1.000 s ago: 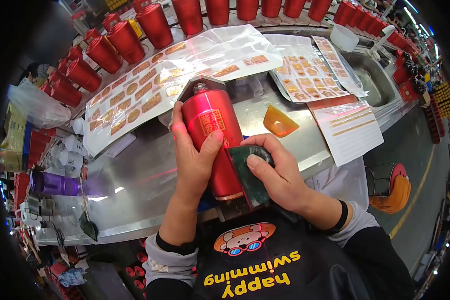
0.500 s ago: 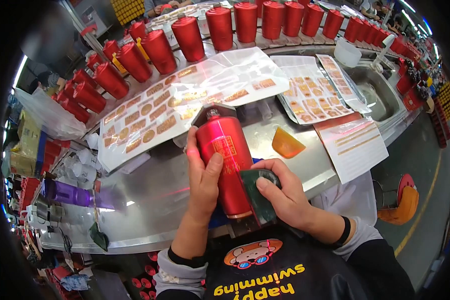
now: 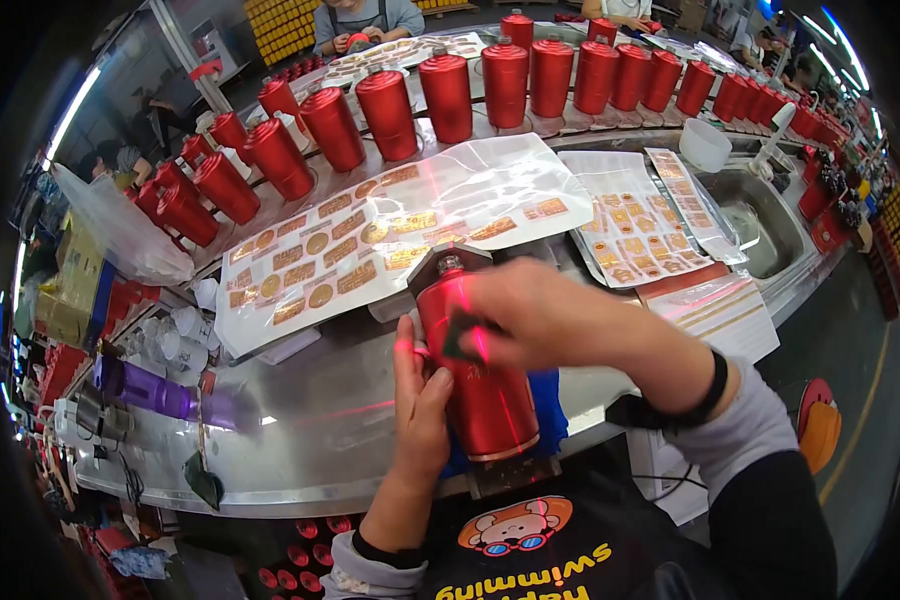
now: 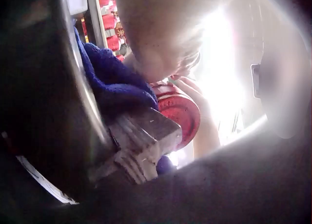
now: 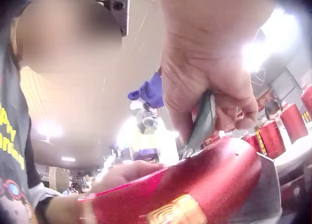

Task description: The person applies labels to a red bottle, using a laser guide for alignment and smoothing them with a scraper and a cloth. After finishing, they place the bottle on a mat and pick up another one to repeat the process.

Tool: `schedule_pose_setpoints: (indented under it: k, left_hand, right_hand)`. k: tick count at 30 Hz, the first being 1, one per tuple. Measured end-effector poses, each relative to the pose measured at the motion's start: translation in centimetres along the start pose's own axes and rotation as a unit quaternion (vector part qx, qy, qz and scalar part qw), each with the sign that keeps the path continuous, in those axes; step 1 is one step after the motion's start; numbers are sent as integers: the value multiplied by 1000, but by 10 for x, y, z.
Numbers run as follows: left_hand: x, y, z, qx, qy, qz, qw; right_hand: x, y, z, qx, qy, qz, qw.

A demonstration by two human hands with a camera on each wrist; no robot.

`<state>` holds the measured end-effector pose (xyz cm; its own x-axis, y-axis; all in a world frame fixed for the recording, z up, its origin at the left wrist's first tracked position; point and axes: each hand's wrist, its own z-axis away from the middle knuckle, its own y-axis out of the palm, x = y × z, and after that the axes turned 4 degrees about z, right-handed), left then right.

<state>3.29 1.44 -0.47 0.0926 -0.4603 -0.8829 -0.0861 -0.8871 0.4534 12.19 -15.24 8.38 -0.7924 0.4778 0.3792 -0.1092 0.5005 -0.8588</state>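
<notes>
A shiny red bottle (image 3: 495,420) lies tilted on a stand, its neck pointing away from me, with a dark holder (image 3: 422,278) behind the neck. My left hand (image 3: 422,430) holds its left side, thumb on the front. The right hand (image 3: 545,305), blurred, pinches a dark green flat scraper (image 3: 457,337) over the bottle's upper part. In the right wrist view the edge of the scraper (image 5: 204,119) meets the red surface, beside a gold label (image 5: 178,212). The bottle's round base (image 4: 183,116) shows in the left wrist view, near a blue cloth (image 4: 117,87).
Sheets of gold stickers (image 3: 320,270) lie beyond the bottle, with more sheets (image 3: 635,235) to the right. A curved row of red bottles (image 3: 445,95) stands behind them. A sink (image 3: 760,235) is at the right, a purple bottle (image 3: 150,390) at the left.
My right hand has moved the scraper from the bottle's lower right side up and across its front. The left hand still holds the bottle. The head view has tilted up.
</notes>
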Motion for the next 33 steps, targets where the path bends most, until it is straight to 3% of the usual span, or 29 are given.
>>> schedule_pose_setpoints:
  k: [2, 5, 6, 8, 10, 12, 16, 18, 21, 22, 23, 25, 28, 29, 30, 32, 33]
  left_hand:
    - [6, -4, 8, -8, 14, -4, 1000]
    - [11, -19, 16, 5, 56, -71, 996]
    - [9, -20, 13, 20, 86, -84, 993]
    - [2, -19, 4, 47, 145, -110, 982]
    - [-15, -21, -13, 94, 222, -374, 895]
    - [-41, -14, -29, 181, 268, -607, 726]
    - [-40, -6, -11, 228, 262, -630, 695]
    - [-29, -5, 17, 198, 279, -585, 735]
    - [-16, -7, 53, 103, 222, -571, 783]
    - [-4, -8, 58, 51, 215, -560, 798]
    - [5, -9, 58, -4, 209, -546, 811]
    - [8, -17, 59, 28, 178, -597, 781]
    - [9, -15, 62, 45, 177, -630, 754]
    - [6, -14, 62, 47, 177, -641, 746]
    - [3, -13, 61, 49, 178, -651, 737]
    - [5, -15, 61, 45, 186, -644, 740]
    - [7, -15, 59, 40, 192, -640, 743]
  right_hand:
    - [-12, 1, -28, -30, 21, 118, 992]
    - [6, 0, -2, -100, -160, 204, 961]
    - [11, 13, 13, -136, -205, 167, 955]
    - [18, 7, 48, -12, -181, -15, 983]
    - [7, 4, 65, -50, -111, -119, 985]
    - [0, 3, 76, -89, -33, -163, 982]
    - [-17, -11, 62, -113, 80, -146, 980]
    - [-24, -1, 43, -168, 16, -80, 982]
    - [-13, 11, 29, -189, -109, 82, 972]
    - [-4, 9, 34, -128, -148, 127, 972]
    - [7, 7, 40, -69, -166, 58, 982]
    - [13, 0, 42, 62, -171, -104, 978]
    - [-22, 15, 9, 32, 39, -191, 980]
    - [-28, 25, -2, -180, 2, -144, 973]
    - [-23, 13, -2, -227, -64, 108, 966]
    - [1, 11, 27, -114, -184, 169, 962]
    - [9, 14, 43, -30, -224, 53, 973]
